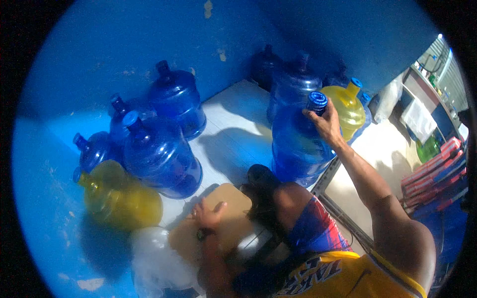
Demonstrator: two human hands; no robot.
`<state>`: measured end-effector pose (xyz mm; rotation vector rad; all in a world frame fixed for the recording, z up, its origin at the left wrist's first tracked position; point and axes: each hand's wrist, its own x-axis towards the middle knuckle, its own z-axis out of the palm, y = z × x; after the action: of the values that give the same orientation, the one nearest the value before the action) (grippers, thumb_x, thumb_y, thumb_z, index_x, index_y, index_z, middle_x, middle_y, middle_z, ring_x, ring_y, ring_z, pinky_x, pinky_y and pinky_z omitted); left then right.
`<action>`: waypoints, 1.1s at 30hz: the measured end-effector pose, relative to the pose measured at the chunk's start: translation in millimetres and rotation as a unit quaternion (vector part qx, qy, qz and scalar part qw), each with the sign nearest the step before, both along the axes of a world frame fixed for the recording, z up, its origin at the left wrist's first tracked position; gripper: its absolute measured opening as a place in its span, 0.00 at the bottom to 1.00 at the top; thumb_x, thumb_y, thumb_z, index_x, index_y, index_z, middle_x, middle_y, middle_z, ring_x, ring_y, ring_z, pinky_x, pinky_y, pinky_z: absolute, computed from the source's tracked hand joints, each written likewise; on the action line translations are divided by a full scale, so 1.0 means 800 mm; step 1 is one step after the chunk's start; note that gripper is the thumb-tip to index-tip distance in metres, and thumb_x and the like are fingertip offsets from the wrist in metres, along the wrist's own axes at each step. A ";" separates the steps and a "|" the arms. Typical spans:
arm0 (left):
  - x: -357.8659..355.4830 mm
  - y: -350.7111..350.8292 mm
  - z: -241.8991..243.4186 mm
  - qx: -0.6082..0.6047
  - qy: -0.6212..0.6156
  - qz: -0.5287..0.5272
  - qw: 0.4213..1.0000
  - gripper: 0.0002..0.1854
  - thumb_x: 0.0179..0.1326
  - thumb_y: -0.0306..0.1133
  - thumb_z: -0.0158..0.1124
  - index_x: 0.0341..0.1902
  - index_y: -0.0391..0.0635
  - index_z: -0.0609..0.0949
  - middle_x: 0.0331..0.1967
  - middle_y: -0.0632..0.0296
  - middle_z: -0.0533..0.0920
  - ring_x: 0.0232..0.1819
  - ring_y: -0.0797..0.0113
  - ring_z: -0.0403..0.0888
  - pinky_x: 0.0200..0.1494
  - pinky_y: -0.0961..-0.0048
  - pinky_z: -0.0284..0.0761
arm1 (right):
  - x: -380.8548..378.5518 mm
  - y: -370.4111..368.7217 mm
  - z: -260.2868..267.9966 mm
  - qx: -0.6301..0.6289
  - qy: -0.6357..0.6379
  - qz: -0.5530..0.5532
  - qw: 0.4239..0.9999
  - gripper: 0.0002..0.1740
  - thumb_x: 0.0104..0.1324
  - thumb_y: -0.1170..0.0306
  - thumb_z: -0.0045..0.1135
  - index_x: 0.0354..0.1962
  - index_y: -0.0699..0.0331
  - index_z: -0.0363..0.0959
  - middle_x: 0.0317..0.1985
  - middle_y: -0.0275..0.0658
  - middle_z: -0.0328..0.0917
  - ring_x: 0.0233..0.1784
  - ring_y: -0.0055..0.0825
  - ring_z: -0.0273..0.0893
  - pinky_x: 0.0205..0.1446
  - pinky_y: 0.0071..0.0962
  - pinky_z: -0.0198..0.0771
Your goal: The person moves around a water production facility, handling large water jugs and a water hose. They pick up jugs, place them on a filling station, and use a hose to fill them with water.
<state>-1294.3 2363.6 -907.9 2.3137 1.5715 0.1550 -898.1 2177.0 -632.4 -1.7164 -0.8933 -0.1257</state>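
My right hand [329, 124] grips the neck of a large blue plastic water jug [298, 149], just under its blue cap [318, 98]. The jug stands upright at the right edge of the pale ribbed floor [231, 115]. My left hand [209, 216] lies with its fingers apart on a flat tan surface with rounded corners [231, 197], perhaps a stool top. A yellow water jug [126, 205] and a capped blue jug [160, 156] are to the left of that hand. Another yellow jug [344, 106] stands just behind the gripped one.
More blue jugs [175, 97] line the blue wall [123, 37], and others [296, 80] fill the dark corner. Clear plastic bags [160, 257] lie at lower left. A metal edge [328, 173] borders the platform. Striped red material [432, 175] and a cluttered counter [432, 87] are at right.
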 end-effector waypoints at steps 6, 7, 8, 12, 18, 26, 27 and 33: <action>-0.008 0.001 -0.011 0.012 -0.012 -0.015 1.000 0.59 0.45 0.83 0.62 0.75 0.55 0.69 0.71 0.47 0.69 0.76 0.37 0.60 0.66 0.09 0.32 | -0.028 0.098 0.041 0.021 -0.057 0.095 0.994 0.33 0.60 0.68 0.75 0.58 0.69 0.68 0.49 0.42 0.82 0.54 0.28 0.78 0.62 0.31 0.72; -0.008 0.002 -0.011 0.000 -0.001 -0.011 1.000 0.59 0.45 0.83 0.61 0.75 0.56 0.68 0.72 0.46 0.68 0.77 0.38 0.59 0.66 0.10 0.31 | -0.030 0.114 0.047 0.033 -0.070 0.112 0.991 0.33 0.60 0.67 0.75 0.58 0.69 0.68 0.49 0.42 0.82 0.53 0.28 0.78 0.61 0.32 0.72; -0.009 0.001 -0.010 0.000 -0.004 -0.016 1.000 0.60 0.45 0.83 0.61 0.76 0.56 0.67 0.73 0.46 0.67 0.77 0.38 0.58 0.66 0.10 0.30 | -0.031 0.136 0.054 0.036 -0.086 0.095 0.991 0.33 0.60 0.67 0.76 0.58 0.69 0.68 0.48 0.41 0.82 0.52 0.28 0.78 0.60 0.31 0.73; -0.002 0.002 -0.005 -0.051 0.016 0.000 0.999 0.61 0.46 0.84 0.59 0.78 0.56 0.65 0.77 0.45 0.63 0.79 0.40 0.55 0.68 0.12 0.28 | -0.040 0.216 0.049 0.058 -0.060 0.116 0.990 0.31 0.58 0.64 0.77 0.52 0.67 0.69 0.43 0.41 0.81 0.45 0.27 0.79 0.51 0.33 0.77; -0.013 0.011 -0.045 -0.043 -0.008 -0.017 0.999 0.60 0.52 0.80 0.57 0.79 0.49 0.63 0.77 0.40 0.62 0.79 0.34 0.53 0.77 0.28 0.38 | -0.081 0.346 -0.019 0.102 0.005 0.119 0.988 0.39 0.56 0.60 0.77 0.59 0.68 0.67 0.53 0.53 0.79 0.58 0.45 0.79 0.63 0.41 0.73; -0.002 0.015 -0.057 -0.021 0.034 -0.021 0.999 0.56 0.56 0.77 0.57 0.78 0.46 0.63 0.76 0.39 0.63 0.78 0.35 0.55 0.77 0.30 0.43 | -0.096 0.457 -0.032 0.136 0.065 0.146 0.978 0.44 0.58 0.68 0.74 0.67 0.74 0.61 0.59 0.58 0.76 0.64 0.51 0.75 0.70 0.40 0.69; 0.000 0.006 -0.045 -0.009 0.050 -0.006 0.999 0.56 0.57 0.77 0.57 0.79 0.47 0.62 0.76 0.39 0.63 0.78 0.36 0.55 0.76 0.28 0.42 | -0.095 0.459 -0.032 0.128 0.068 0.170 0.975 0.44 0.59 0.68 0.74 0.67 0.74 0.61 0.59 0.58 0.76 0.65 0.52 0.75 0.70 0.41 0.69; 0.028 -0.013 0.015 -0.074 0.100 0.027 0.992 0.56 0.56 0.79 0.55 0.80 0.54 0.61 0.78 0.41 0.59 0.80 0.40 0.53 0.70 0.15 0.32 | -0.079 0.407 -0.024 0.005 -0.060 0.178 0.982 0.42 0.63 0.61 0.70 0.69 0.70 0.61 0.60 0.58 0.75 0.66 0.53 0.73 0.71 0.43 0.67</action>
<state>-1272.2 2353.6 -895.7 2.2287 1.6786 -0.1806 -961.0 2502.4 -651.5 -1.5246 -1.2724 0.0071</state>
